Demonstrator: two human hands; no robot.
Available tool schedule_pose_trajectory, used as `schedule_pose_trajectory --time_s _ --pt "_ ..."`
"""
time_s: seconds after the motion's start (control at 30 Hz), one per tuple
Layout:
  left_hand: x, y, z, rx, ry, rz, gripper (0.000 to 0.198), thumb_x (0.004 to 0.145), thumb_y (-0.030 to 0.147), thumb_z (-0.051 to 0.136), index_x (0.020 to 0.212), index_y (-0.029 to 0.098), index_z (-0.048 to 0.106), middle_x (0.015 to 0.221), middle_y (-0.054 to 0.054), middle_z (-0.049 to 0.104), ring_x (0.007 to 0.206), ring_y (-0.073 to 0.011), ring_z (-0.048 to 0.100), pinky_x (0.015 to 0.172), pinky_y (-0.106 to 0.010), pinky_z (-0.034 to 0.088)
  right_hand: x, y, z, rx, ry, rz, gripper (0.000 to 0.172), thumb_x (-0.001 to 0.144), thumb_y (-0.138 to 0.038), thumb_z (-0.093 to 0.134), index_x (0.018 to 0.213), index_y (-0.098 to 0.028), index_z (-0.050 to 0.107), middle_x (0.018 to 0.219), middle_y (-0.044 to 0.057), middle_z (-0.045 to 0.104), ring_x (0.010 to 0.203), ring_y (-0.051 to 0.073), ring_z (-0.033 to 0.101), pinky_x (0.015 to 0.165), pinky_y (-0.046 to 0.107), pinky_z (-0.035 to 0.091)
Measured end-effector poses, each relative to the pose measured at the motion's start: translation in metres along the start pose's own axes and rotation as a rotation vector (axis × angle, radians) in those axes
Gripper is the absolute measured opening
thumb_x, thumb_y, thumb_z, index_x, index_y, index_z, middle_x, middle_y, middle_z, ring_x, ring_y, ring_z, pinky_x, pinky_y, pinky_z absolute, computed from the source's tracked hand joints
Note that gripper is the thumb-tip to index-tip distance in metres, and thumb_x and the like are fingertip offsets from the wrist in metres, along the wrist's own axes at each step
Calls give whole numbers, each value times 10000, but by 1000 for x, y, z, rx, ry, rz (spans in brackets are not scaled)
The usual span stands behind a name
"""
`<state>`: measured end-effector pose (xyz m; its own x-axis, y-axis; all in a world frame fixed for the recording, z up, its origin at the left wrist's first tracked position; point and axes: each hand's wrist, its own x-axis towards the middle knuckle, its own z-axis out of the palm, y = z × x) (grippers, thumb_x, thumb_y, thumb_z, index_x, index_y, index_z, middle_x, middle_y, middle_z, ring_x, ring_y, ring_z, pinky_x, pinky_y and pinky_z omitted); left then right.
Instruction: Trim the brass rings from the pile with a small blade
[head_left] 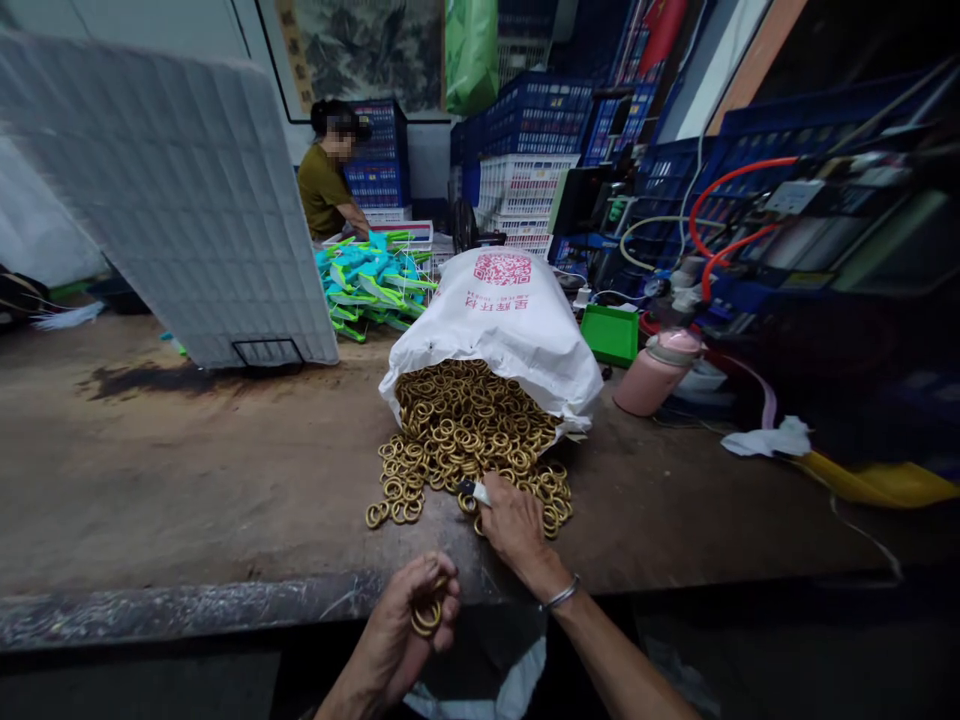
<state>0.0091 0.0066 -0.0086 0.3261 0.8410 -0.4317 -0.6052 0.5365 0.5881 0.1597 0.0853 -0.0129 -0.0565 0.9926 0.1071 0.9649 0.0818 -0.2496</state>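
Brass-coloured metal rings (pixel 465 415) spill in a heap from the mouth of a white woven sack (pixel 510 315) lying on the table. My left hand (pixel 405 625), just off the table's front edge, has its fingers curled round a few of these rings (pixel 427 618). At the front of the heap, my right hand (pixel 516 525) is closed, with a small white thing with a black tip (pixel 474 490) sticking out at its fingers. That thing's kind is unclear, and the fingertips are partly hidden among the rings. A metal bangle circles my right wrist.
A white ribbed panel (pixel 202 200) stands at left on the wooden table (pixel 225 490). Behind the sack are green and blue plastic pieces (pixel 375 285) and a seated person (pixel 326 185). A green tray (pixel 609 334), pink bottle (pixel 660 370) and hosed machinery stand right. A bag opening (pixel 517 690) hangs below the edge.
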Motion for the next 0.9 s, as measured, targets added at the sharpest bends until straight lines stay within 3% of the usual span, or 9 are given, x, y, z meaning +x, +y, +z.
schedule_pose_trajectory --time_s 0.1,0.23,0.37,0.53,0.7,0.9 --pt "4 1 -1 -42 38 9 195 735 306 592 691 127 526 672 -15 550 547 -85 509 385 -159 317 0 3 -3 96 56 -18 92 767 -167 449 782 -200 533 733 18 605 644 131 527 568 243 245" --pt "10 6 3 15 64 35 212 692 288 650 696 141 497 661 2 542 553 -77 510 398 -147 329 -3 1 -4 375 98 -6 105 787 -231 440 747 -198 531 641 -9 551 588 115 472 555 217 274" --pt "19 9 5 182 96 175 260 689 361 642 767 170 484 602 45 495 463 -52 439 354 -131 292 -11 -4 0 686 22 6 209 811 -316 407 677 -187 502 570 -38 468 534 96 414 520 193 299" --pt "27 10 4 424 179 267 379 691 464 591 922 177 499 537 82 434 378 -38 348 324 -135 253 -24 -9 3 757 -29 -48 195 794 -317 434 685 -178 517 604 -37 487 572 94 427 563 202 315" --pt "26 14 9 558 198 283 300 668 445 601 737 163 526 450 100 385 342 -25 278 348 -155 226 -34 -18 -3 865 -138 -61 232 793 -360 422 656 -183 481 575 -48 422 559 92 391 537 203 310" --pt "22 11 8 518 201 260 315 652 461 612 665 172 490 444 95 399 350 -33 292 354 -160 221 -37 -22 -3 1054 -246 108 261 760 -418 454 627 -193 448 511 -58 418 493 86 367 483 207 305"
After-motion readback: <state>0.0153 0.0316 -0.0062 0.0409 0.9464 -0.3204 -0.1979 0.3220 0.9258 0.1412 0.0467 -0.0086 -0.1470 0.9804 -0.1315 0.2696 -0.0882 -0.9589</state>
